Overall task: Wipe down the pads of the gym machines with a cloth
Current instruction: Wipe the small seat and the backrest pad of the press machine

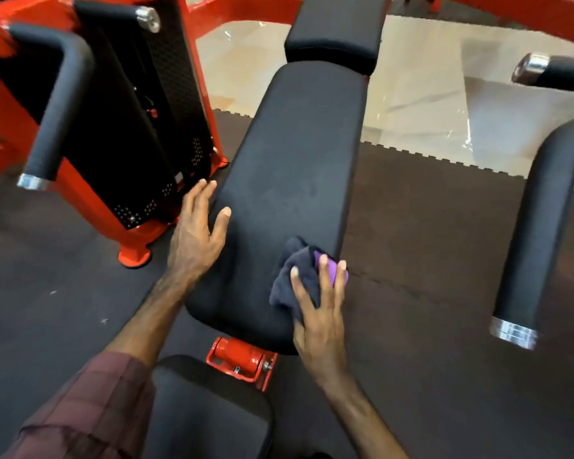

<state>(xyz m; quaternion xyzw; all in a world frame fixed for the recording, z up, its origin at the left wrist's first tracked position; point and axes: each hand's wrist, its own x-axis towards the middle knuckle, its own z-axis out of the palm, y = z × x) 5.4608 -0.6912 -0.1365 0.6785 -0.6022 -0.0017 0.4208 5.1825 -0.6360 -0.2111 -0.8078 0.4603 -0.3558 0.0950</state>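
A long black back pad (pixel 295 167) runs from the middle of the view toward the top, with a shorter black head pad (pixel 335 31) above it and a black seat pad (pixel 209 409) below. My right hand (pixel 318 309) presses a dark cloth with a purple patch (pixel 295 276) against the back pad's lower right edge, fingers spread over the cloth. My left hand (pixel 196 233) rests flat on the pad's left edge, fingers apart, holding nothing.
Black foam-covered handles with chrome end caps stand at left (pixel 53 107) and right (pixel 537 233). A red machine frame with a black weight-stack cover (pixel 140 120) stands at left. A red bracket (pixel 242 357) sits under the back pad. Dark rubber floor mats meet pale tiles (pixel 428 94) beyond.
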